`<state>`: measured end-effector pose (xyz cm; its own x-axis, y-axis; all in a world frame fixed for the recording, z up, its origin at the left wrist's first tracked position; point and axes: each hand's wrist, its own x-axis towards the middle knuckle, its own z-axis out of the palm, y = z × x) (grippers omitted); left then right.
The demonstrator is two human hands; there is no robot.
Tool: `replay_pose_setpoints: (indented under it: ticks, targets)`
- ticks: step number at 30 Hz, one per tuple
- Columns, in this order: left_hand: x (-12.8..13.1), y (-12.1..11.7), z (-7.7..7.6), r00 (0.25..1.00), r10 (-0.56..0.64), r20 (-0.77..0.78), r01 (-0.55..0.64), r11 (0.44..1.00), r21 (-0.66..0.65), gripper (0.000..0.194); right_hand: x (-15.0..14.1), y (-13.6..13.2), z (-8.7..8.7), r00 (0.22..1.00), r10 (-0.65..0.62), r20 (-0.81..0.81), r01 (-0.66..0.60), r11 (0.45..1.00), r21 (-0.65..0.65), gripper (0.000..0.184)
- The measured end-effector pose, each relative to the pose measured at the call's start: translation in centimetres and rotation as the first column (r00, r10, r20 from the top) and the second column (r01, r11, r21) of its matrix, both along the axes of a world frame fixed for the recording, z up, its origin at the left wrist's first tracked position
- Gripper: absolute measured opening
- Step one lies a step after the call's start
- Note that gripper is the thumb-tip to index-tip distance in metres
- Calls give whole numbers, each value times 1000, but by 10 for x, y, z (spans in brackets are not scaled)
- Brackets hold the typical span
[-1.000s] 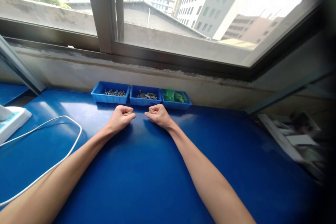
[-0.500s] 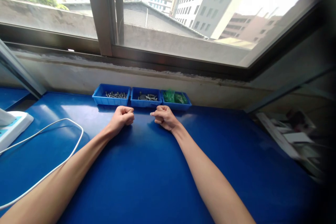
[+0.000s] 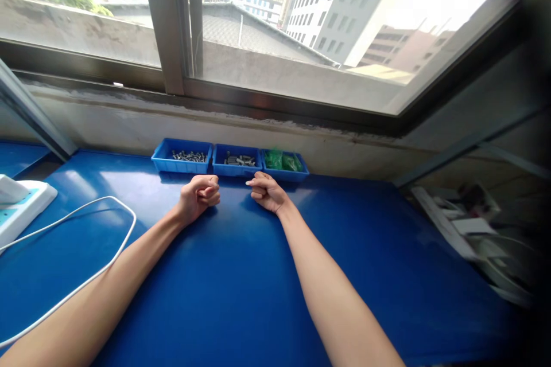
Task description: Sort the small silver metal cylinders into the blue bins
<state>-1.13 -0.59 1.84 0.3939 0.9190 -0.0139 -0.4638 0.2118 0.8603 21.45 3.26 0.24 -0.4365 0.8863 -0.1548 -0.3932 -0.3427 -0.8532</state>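
We rest both forearms on a wide blue tabletop (image 3: 241,298) that runs up to a grey wall under a large window (image 3: 301,23). A white cable (image 3: 86,281) loops across the left of the table, toward a white device (image 3: 21,203) at the left edge. Against the wall stand three small blue trays in a row, touching side by side: the left tray (image 3: 162,156) holds small grey metal parts, the middle tray (image 3: 219,160) holds similar grey parts, and the right tray (image 3: 302,164) holds green pieces.

Our left hand (image 3: 196,198) lies on the table just in front of the gap between the left and middle trays, curled into a closed fist, and we see nothing held in it. Our right hand (image 3: 267,192) lies near the front of the middle and right trays, fingers loosely bent and partly uncurled, its fingertips (image 3: 250,183) pointing toward the left hand. The two hands are near each other but apart.
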Motion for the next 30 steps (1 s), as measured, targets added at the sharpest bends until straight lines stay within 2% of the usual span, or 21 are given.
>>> replay_pose_setpoints:
  ticks: [10,30]
  targets:
    - [1,-2,-5,1000,-2,25,1,1000,24,32,1,0,-1,996,-27,-91,24,999,-36,73]
    - [1,3,-5,997,-45,67,44,999,21,31,3,2,-4,994,-46,-101,43,998,-35,73]
